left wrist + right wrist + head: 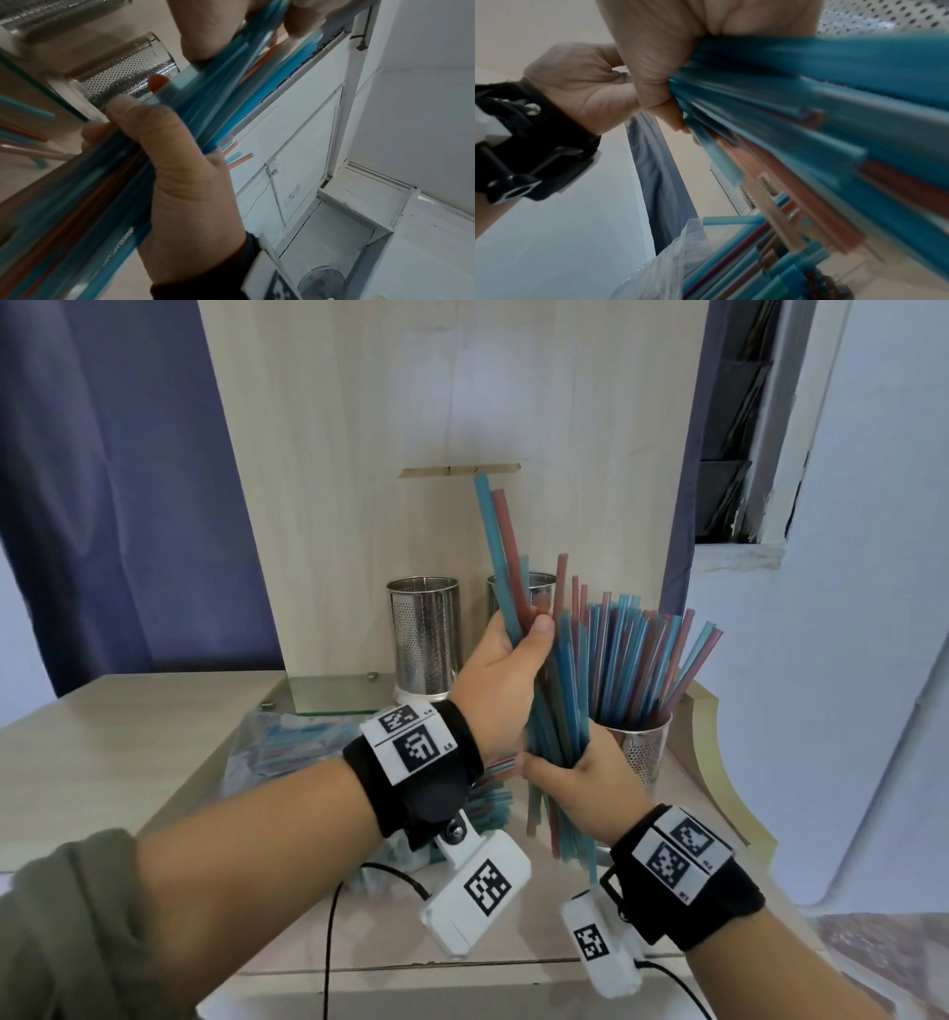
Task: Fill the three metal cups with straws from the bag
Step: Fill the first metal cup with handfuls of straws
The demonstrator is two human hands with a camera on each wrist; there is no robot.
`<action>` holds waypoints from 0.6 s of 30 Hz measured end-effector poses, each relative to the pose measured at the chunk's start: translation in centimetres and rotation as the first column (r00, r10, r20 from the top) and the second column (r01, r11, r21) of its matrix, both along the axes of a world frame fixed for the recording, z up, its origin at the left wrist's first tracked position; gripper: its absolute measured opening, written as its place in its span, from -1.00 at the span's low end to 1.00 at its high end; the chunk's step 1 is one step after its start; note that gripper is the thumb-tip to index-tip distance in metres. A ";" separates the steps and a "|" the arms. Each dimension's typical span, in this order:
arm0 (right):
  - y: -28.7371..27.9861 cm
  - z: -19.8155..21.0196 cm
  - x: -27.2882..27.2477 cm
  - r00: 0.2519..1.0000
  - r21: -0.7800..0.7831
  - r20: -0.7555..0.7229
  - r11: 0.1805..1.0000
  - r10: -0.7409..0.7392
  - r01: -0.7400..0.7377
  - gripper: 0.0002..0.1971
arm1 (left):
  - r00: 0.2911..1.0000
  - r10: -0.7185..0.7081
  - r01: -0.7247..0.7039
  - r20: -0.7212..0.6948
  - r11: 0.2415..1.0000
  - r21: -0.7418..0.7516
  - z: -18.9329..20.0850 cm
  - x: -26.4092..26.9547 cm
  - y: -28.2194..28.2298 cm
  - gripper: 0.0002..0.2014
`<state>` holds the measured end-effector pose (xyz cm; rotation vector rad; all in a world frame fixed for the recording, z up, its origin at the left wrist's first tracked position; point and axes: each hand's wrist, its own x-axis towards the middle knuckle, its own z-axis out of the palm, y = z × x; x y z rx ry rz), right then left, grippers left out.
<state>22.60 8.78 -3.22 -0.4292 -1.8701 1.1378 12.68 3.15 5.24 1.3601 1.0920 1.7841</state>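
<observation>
Head view: both hands grip one straw bundle [557, 711] over the bench, left hand [506, 680] high, right hand [585, 778] low. The right-edge cup [639, 749] is full; two rear cups [424, 639] look unfilled.

Left wrist: curled fingers [159, 130] clamp the straws.

Right wrist: the bag [670, 261] still holds more.

The straws [560, 690] you grip are blue and dull red. Your cups [424, 639] are silver metal, dotted with fine perforations, on white bases. Your wristbands [411, 778] are black, with white tags bearing black square codes. The bench [118, 752] is pale wood grain, the curtain [113, 480] dark blue, your sleeve [61, 932] olive green.
</observation>
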 end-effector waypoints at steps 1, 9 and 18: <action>0.1 0.1 0.1 1.000 0.003 0.015 1.000 -0.008 0.008 -0.80 | 0.999 -0.023 0.024 0.022 1.000 -0.020 0.1 -0.3 0.1 -0.84; 1.2 -0.1 1.1 0.996 -0.089 0.064 0.994 -0.054 0.060 -0.93 | 0.749 0.349 -0.329 -0.563 0.934 0.141 2.6 -2.2 -0.8 -0.37; 0.9 -0.1 1.5 0.997 -0.083 0.080 0.997 0.001 0.005 -0.85 | 0.359 0.432 -0.082 -0.827 0.898 0.433 6.5 -1.8 -0.3 -0.28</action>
